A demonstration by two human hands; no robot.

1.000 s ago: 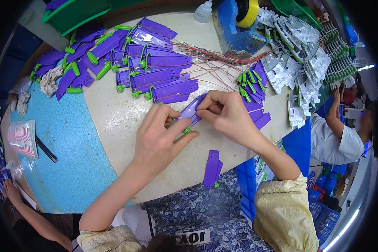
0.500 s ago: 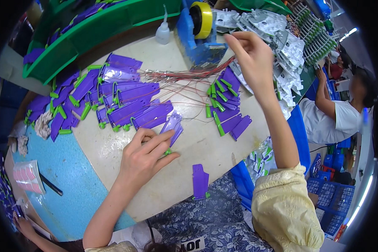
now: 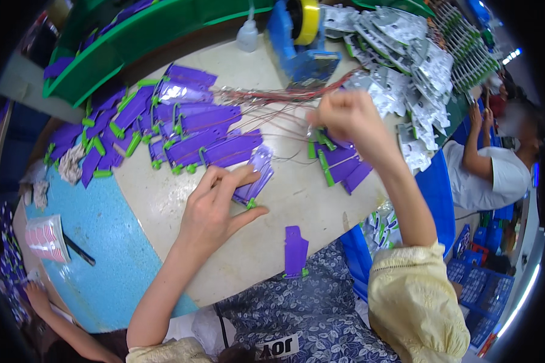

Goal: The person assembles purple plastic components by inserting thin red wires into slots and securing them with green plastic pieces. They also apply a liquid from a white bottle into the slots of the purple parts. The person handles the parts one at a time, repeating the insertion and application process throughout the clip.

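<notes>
The tabletop [image 3: 327, 212] is pale cream, smudged and scuffed, with a light-blue section [image 3: 103, 209] at its left, where a crumpled white cloth [image 3: 71, 164] lies near the edge; a green bin [image 3: 121, 57] runs along the far left, a blue tape dispenser [image 3: 281, 48] and a small squeeze bottle [image 3: 247, 37] stand at the back, and silver-grey parts [image 3: 430, 66] are heaped to the right. Beyond the right edge the room opens onto blue crates [image 3: 478, 290], a bright light tube [image 3: 521, 290] and a co-worker in a white shirt [image 3: 496, 175]; another person's forearm [image 3: 66, 330] enters at lower left.

The left hand [image 3: 207, 209] grips a purple piece [image 3: 263, 163] over the middle of the tabletop, just beside the large purple pile [image 3: 206, 121] with its red wires [image 3: 278, 95]; the right hand [image 3: 348, 118] is blurred, fingers curled, over the smaller purple pile [image 3: 357, 175] — whether it holds anything, I cannot tell. A lone purple part [image 3: 295, 251] lies at the near edge.

As for writing, a white label [image 3: 280, 347] with large dark letters, upside down, sits on the dark floral apron [image 3: 303, 308]; a packet [image 3: 45, 238] at left bears pinkish-red printed bands — too small to read.
</notes>
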